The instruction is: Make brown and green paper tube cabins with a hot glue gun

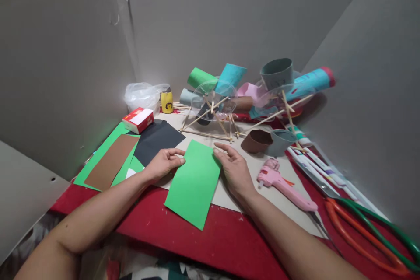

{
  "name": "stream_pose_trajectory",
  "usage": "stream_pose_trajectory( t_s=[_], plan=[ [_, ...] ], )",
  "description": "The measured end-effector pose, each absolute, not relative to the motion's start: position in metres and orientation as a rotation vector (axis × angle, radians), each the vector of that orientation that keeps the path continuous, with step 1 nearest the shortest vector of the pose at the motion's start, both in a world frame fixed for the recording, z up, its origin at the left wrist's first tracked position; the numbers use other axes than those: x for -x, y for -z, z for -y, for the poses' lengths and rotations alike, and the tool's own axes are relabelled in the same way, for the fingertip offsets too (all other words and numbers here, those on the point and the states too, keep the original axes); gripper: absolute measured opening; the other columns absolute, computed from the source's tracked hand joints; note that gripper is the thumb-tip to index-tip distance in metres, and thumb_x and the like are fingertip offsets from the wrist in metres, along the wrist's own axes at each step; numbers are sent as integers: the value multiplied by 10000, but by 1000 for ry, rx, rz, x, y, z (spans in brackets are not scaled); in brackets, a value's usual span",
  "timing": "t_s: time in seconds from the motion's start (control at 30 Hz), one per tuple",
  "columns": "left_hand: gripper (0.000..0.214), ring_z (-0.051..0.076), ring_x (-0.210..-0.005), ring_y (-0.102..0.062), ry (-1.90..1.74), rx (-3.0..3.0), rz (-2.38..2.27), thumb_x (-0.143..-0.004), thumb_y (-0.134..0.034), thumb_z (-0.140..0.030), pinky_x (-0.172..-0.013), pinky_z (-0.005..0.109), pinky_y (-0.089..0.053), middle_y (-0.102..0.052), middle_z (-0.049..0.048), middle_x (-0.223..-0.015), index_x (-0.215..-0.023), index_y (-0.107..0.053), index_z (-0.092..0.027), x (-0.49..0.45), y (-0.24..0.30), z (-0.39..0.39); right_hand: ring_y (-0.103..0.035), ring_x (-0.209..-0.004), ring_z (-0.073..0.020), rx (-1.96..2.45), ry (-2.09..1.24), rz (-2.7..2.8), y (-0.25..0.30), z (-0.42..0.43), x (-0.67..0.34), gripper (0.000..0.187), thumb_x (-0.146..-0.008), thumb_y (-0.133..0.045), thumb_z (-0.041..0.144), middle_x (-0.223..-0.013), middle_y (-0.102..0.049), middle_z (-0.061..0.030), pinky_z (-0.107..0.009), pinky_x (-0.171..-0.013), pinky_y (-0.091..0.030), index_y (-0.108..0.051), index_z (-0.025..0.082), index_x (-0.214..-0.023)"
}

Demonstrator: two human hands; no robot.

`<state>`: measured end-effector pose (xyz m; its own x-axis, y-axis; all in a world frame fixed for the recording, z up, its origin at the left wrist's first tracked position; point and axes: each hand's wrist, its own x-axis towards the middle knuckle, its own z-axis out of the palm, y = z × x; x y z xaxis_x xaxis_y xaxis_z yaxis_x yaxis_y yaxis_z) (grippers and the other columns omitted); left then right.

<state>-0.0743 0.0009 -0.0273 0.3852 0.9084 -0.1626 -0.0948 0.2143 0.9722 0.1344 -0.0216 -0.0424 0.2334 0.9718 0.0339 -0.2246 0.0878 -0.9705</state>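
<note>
A green rectangular sheet of craft paper or foam (196, 183) is held between my two hands, slanting toward me over the front of the red table. My left hand (166, 164) pinches its left edge between thumb and fingers. On the opposite side, my right hand (234, 168) grips the upper right edge, thumb in front and fingers partly behind. Right of that hand lies a pink hot glue gun (282, 183). Beyond my left hand is a black sheet (157, 140), with a brown strip (111, 162) on a larger green sheet (85, 177) farther left.
Wheel-like stick models (213, 105) with coloured paper tubes stand at the back. Brown (257, 141) and grey rings (282, 141) sit before them. Large scissors (364, 227) and several markers (328, 170) lie right. A red box (138, 119), yellow can (167, 100) and plastic bag (142, 96) stand back left.
</note>
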Motion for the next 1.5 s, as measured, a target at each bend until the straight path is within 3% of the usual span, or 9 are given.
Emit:
stream_pose_trajectory(
  t_s=[0.1, 0.2, 0.3, 0.43, 0.67, 0.9, 1.03, 1.2, 1.5],
  plan=[
    [580, 90, -535, -549, -1009, -1089, -920, -639, -778, -292, -552, 217, -448, -622, -11, -679, -1152, -561, -128, 74, 24, 0, -616, -699, -179, 1150, -1000, 974, 40, 28, -132, 552, -745, -687, 466, -801, -672, -21, -290, -589, -485, -540, 210, -1212],
    [692, 75, -506, -521, -1213, -1027, -1010, -636, -718, -199, -506, 206, -464, -578, -46, -716, -1266, -431, -182, 74, 18, 0, -610, -981, -225, 1174, -684, 1162, 35, 38, -132, 451, -822, -621, 406, -1110, -643, -89, -383, -793, -508, -526, 234, -1229],
    [752, 82, -476, -507, -1327, -971, -1092, -628, -668, -150, -496, 244, -509, -507, -77, -662, -1318, -371, -188, 73, 11, 3, -573, -1079, -248, 1076, -360, 1563, 30, 52, -128, 382, -859, -598, 309, -1174, -620, -101, -442, -924, -456, -536, 242, -1230],
    [763, 94, -519, -535, -1331, -917, -1109, -607, -651, -142, -531, 260, -529, -523, -68, -674, -1316, -374, -200, 72, 6, 7, -507, -1166, -288, 869, -52, 2095, 28, 66, -118, 538, -836, -640, 275, -1236, -597, -128, -490, -985, -391, -451, 212, -1336],
    [523, 64, -474, -472, -1278, -962, -1144, -613, -634, -125, -556, 227, -519, -369, -116, -541, -1123, -523, -136, 69, 8, 11, -598, -941, -253, 979, 89, 2251, 36, 53, -128, 298, -815, -541, 81, -959, -693, -93, -518, -978, -306, -621, 182, -1085],
    [134, 78, -401, -459, -1181, -1226, -1233, -728, -665, -254, -435, 206, -397, -469, -55, -477, -779, -640, -133, 77, 1, 10, -616, -800, -211, 1013, 68, 2246, 32, 49, -155, 227, -814, -538, 67, -828, -709, -55, -488, -944, -337, -686, 203, -918],
    [128, 106, -590, -535, -1526, -2019, -1178, -804, -633, -238, -630, 252, -459, -589, -11, -645, -904, -664, -165, 84, -4, 21, -623, -861, -210, 919, 84, 2327, 31, 66, -170, 288, -811, -530, 39, -903, -720, -58, -479, -943, -345, -657, 208, -1008],
    [385, 221, -916, -595, -877, -2766, -471, -824, -641, -407, -784, 339, -493, -654, 116, -1015, -1089, -595, -132, 73, 7, 43, -620, -915, -206, 861, 97, 2340, 36, 79, -176, 262, -867, -519, 73, -961, -721, -59, -457, -921, -377, -631, 226, -1048],
    [230, 188, -728, -525, -325, -3118, -602, -960, -407, -173, -628, 304, -432, -599, 56, -786, -877, -619, -138, 60, 29, 45, -574, -1051, -260, 1045, -13, 2357, 42, 82, -183, 384, -835, -494, 41, -1115, -674, -133, -496, -899, -448, -606, 182, -1174]
  ],
)
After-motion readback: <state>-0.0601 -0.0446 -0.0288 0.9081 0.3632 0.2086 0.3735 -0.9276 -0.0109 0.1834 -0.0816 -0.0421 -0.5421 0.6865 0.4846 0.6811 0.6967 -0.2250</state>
